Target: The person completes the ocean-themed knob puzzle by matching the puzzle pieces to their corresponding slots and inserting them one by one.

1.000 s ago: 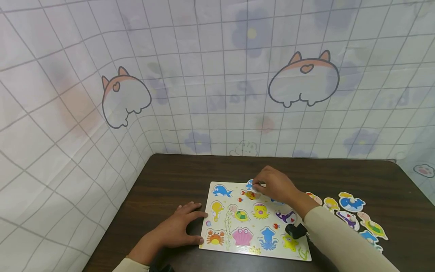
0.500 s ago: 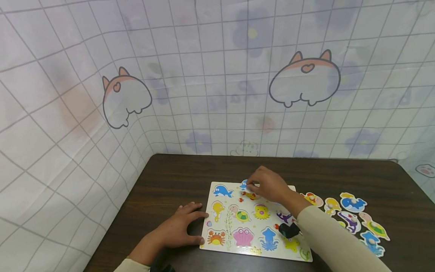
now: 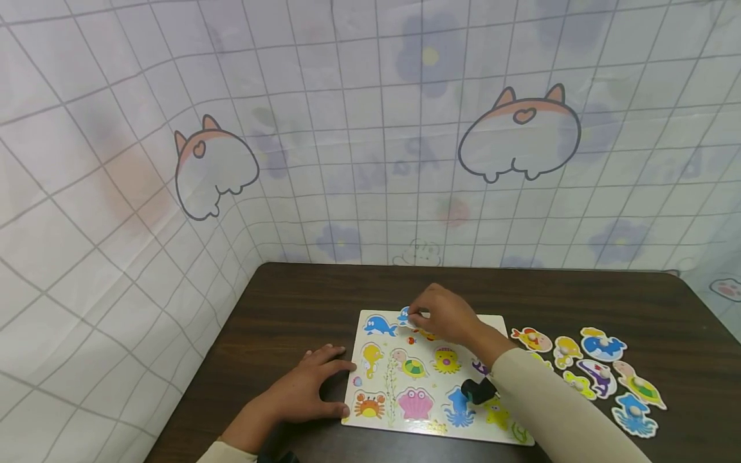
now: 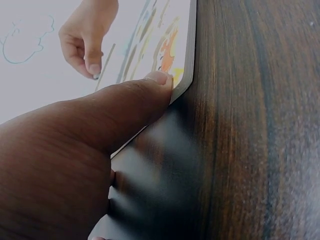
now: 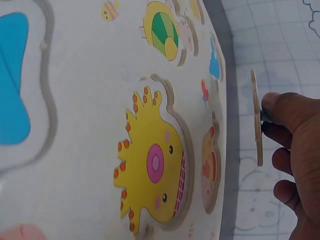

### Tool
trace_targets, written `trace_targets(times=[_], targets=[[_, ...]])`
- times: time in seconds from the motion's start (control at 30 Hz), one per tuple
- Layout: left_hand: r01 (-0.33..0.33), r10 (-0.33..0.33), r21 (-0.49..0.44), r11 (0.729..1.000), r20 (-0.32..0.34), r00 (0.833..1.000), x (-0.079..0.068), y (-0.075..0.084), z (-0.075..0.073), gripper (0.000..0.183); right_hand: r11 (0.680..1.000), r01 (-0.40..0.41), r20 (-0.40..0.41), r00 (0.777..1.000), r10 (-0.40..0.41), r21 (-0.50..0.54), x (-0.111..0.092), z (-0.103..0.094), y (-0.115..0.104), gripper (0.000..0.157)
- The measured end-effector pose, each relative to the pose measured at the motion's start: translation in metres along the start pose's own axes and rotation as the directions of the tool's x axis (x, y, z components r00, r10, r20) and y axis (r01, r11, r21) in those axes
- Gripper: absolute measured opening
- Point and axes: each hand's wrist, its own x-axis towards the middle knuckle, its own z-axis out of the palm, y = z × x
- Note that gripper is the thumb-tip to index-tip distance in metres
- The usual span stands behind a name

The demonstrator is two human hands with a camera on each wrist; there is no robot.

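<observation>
A pale puzzle board [image 3: 437, 392] with cut-out sea-animal shapes lies on the table. My right hand [image 3: 446, 315] pinches a blue puzzle piece [image 3: 403, 315] over the board's far edge, close to the dolphin recess [image 3: 379, 325]. In the right wrist view the piece [image 5: 257, 120] is edge-on, thumb and fingertips at its back; its knob is mostly hidden. My left hand [image 3: 303, 389] lies at the board's left side with fingers spread, thumb touching the near left corner. In the left wrist view that thumb [image 4: 135, 97] rests on the board's edge beside the orange crab picture.
To the right of the board lie several loose knobbed pieces, among them a whale [image 3: 602, 347], a turtle [image 3: 639, 386], a squid [image 3: 633, 415] and a red-and-yellow fish [image 3: 531, 339]. The dark wooden table [image 3: 301, 289] meets a gridded cloth backdrop [image 3: 370, 212] behind.
My right hand has moved left along the board's far edge with the blue piece, uncovering more loose pieces on the right. My left hand stays in place.
</observation>
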Motion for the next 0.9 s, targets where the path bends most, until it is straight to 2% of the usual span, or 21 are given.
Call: trace_targets(times=[0.9], targets=[[0.003,-0.003,-0.013,1.0,0.016,1.0,-0.001,0.0,-0.002,0.072,0.999,-0.028,0.038,0.999,0.027,0.046,0.017,0.021,-0.018,0.009]])
